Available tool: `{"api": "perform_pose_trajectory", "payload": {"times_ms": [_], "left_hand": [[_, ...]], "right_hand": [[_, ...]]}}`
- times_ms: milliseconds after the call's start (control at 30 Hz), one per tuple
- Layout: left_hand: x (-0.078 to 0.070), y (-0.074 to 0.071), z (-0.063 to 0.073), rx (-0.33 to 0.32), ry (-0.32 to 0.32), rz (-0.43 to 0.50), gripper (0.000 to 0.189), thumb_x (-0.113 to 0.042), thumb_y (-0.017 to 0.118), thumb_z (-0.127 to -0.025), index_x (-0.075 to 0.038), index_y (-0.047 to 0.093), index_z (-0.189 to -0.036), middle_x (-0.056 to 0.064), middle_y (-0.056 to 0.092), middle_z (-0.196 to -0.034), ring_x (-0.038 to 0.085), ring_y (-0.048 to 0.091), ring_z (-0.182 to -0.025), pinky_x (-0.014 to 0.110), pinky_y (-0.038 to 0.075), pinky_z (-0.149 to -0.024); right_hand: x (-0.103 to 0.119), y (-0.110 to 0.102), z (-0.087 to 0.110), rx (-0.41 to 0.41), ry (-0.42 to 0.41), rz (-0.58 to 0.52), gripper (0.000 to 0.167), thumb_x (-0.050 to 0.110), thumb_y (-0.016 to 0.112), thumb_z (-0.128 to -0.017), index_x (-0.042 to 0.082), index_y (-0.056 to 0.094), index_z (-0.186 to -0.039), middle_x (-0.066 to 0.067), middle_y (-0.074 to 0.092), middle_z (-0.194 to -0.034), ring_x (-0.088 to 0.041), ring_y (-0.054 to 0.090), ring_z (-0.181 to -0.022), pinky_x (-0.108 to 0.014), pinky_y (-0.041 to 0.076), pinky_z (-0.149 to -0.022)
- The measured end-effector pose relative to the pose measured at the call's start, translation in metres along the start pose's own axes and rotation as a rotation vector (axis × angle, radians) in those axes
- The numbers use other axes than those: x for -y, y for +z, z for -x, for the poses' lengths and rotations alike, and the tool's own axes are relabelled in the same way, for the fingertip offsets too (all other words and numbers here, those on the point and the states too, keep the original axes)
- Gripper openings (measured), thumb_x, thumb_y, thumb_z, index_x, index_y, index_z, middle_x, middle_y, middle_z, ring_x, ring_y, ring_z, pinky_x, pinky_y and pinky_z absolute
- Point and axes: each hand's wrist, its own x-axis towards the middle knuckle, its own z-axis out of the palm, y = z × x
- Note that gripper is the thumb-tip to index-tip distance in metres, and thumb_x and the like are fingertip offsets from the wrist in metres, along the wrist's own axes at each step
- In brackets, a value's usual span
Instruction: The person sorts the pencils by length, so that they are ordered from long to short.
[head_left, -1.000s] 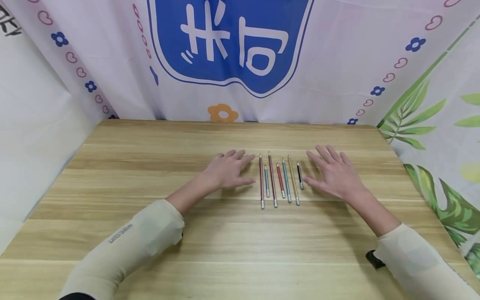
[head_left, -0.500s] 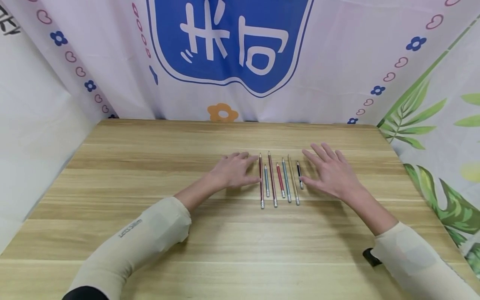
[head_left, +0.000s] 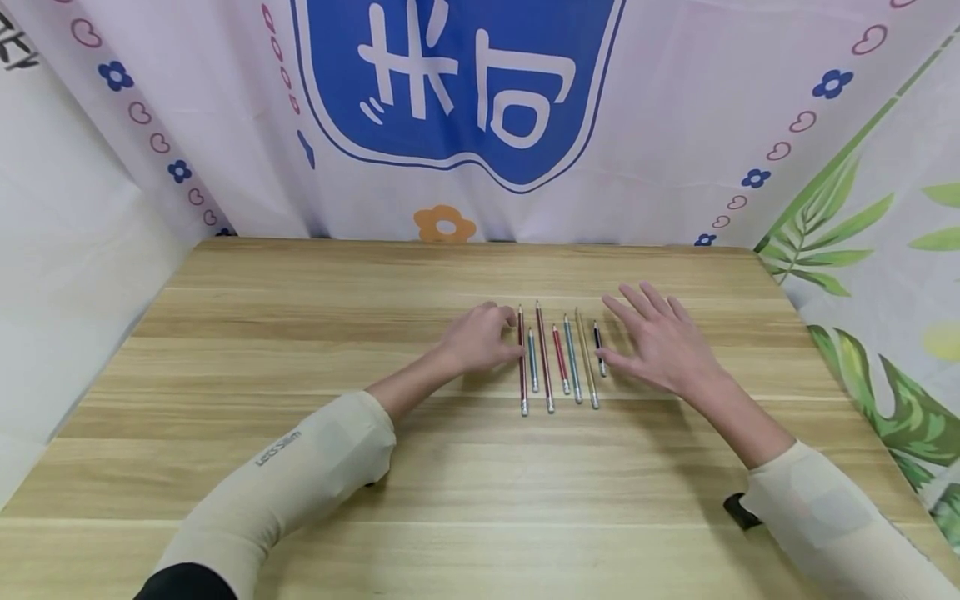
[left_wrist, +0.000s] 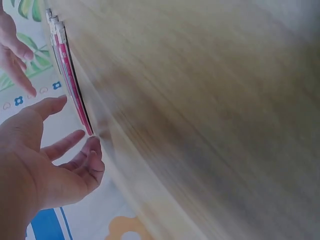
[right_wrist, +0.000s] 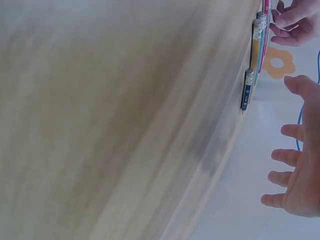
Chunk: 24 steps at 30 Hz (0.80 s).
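Note:
Several pencils of mixed lengths lie side by side on the wooden table point(head_left: 450, 475), erasers toward me. My left hand point(head_left: 480, 337) hovers at the leftmost long dark red pencil point(head_left: 522, 383), thumb and fingers spread around it without gripping; its fingers bend loosely. To the right follow a short blue pencil point(head_left: 533, 367), another dark red pencil point(head_left: 545, 371), a short red pencil point(head_left: 561, 362), a teal pencil point(head_left: 573, 362) and a gold pencil point(head_left: 588, 371). My right hand point(head_left: 663, 342), fingers spread and holding nothing, is beside the short dark blue pencil point(right_wrist: 246, 90), its thumb close by.
A pink-white curtain point(head_left: 360, 200) with a blue emblem hangs behind the table's far edge. White cloth point(head_left: 67, 250) stands at the left, and a leaf-print cloth point(head_left: 885, 275) at the right.
My left hand has moved right to the leftmost pencil, and its fingers have bent more. My right hand has shifted slightly left and away from me. The pencils keep their places.

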Motion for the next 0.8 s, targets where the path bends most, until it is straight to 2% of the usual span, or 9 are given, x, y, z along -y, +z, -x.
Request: {"api": "perform_pose_trajectory", "payload": {"times_ms": [167, 400, 567, 667, 800], "left_hand": [[0.0001, 0.0028, -0.0026, -0.006, -0.040, 0.098, 0.043, -0.028, 0.083, -0.090, -0.004, 0.069, -0.123, 0.011, 0.069, -0.123, 0.021, 0.063, -0.096, 0.034, 0.058, -0.087], [-0.0014, 0.0068, -0.0064, -0.014, -0.078, 0.136, 0.038, -0.028, 0.084, -0.089, -0.006, 0.070, -0.117, 0.007, 0.071, -0.112, 0.018, 0.061, -0.081, 0.030, 0.054, -0.074], [-0.0008, 0.0084, -0.0077, -0.029, -0.085, 0.127, 0.039, -0.029, 0.085, -0.087, -0.007, 0.070, -0.117, 0.007, 0.072, -0.111, 0.019, 0.061, -0.083, 0.031, 0.054, -0.075], [0.0005, 0.0085, -0.0076, -0.031, -0.088, 0.128, 0.039, -0.029, 0.085, -0.087, -0.008, 0.070, -0.116, 0.007, 0.072, -0.112, 0.019, 0.063, -0.088, 0.033, 0.055, -0.079], [0.0016, 0.0081, -0.0067, -0.029, -0.100, 0.139, 0.038, -0.029, 0.085, -0.088, -0.010, 0.070, -0.116, 0.005, 0.069, -0.105, 0.020, 0.063, -0.091, 0.033, 0.055, -0.079]], "right_hand": [[-0.0003, -0.0004, 0.0000, -0.011, -0.004, -0.002, 0.081, 0.053, 0.067, -0.095, 0.006, 0.043, -0.156, -0.025, 0.031, -0.164, -0.049, 0.025, -0.151, -0.073, 0.021, -0.120], [0.0007, -0.0024, 0.0005, -0.018, -0.005, -0.003, 0.079, 0.052, 0.066, -0.095, 0.006, 0.045, -0.155, -0.025, 0.033, -0.163, -0.049, 0.026, -0.151, -0.073, 0.023, -0.120], [0.0009, -0.0031, 0.0010, -0.009, 0.000, -0.010, 0.079, 0.052, 0.067, -0.096, 0.005, 0.044, -0.156, -0.025, 0.034, -0.163, -0.049, 0.025, -0.151, -0.073, 0.021, -0.120], [0.0004, -0.0035, 0.0018, -0.006, 0.005, -0.016, 0.080, 0.051, 0.067, -0.096, 0.005, 0.043, -0.156, -0.026, 0.033, -0.163, -0.049, 0.024, -0.151, -0.073, 0.020, -0.121], [-0.0005, -0.0033, 0.0028, -0.004, 0.009, -0.019, 0.080, 0.052, 0.067, -0.096, 0.005, 0.043, -0.156, -0.026, 0.033, -0.163, -0.049, 0.023, -0.152, -0.073, 0.019, -0.121]]}}
